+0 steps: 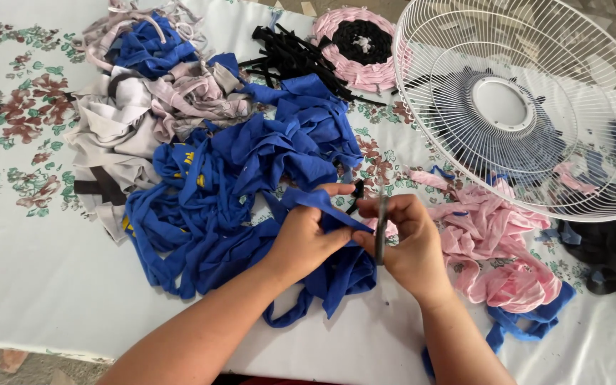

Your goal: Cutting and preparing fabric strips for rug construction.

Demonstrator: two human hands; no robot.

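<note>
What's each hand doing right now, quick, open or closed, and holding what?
Left hand: closed, pinching a blue fabric strip.
Right hand: closed around a pair of scissors, blades at the blue strip.

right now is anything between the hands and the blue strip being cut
Nothing visible. The left hand pinches the blue strip directly, and the right hand holds scissors up against it. The rest of the blue pile lies behind, beyond the grip.
</note>
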